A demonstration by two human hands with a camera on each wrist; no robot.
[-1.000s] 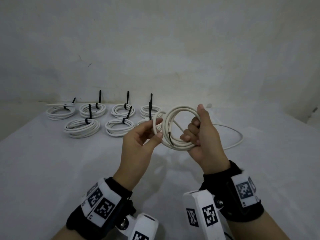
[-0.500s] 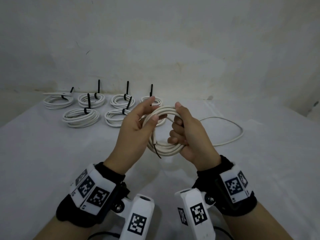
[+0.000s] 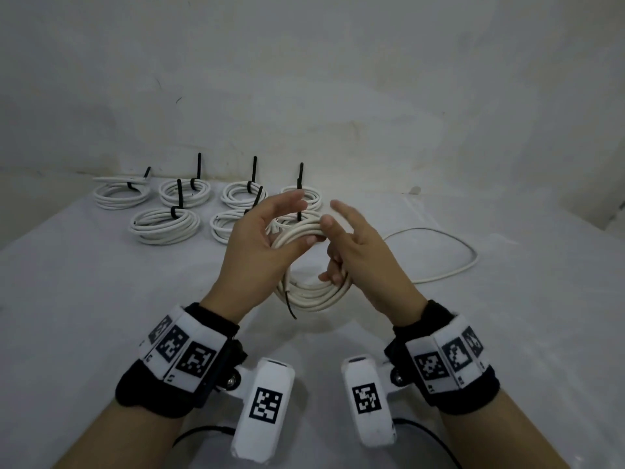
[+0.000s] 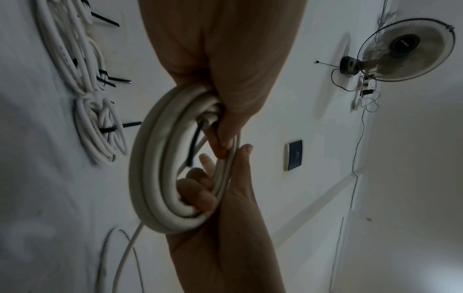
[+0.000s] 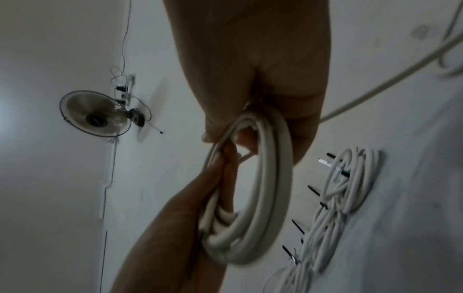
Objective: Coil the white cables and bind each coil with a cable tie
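Coil (image 3: 313,265): white, several turns, held above the worktop (image 3: 84,299) at centre; since a second ago tilted from upright to near flat and lowered, one more turn taken in. Left hand (image 3: 260,245): thumb pinching the coil's 12 o'clock arc, fingers extended. Right hand (image 3: 358,252): lower fingers hooked through the ring at 3 o'clock, index and middle now straightened. Tail (image 3: 449,262): uncoiled slack lying at 3 o'clock, so winding is judged unfinished. Bound coils (image 3: 165,225): two rows at 11 o'clock, black ties upright. No loose tie visible.
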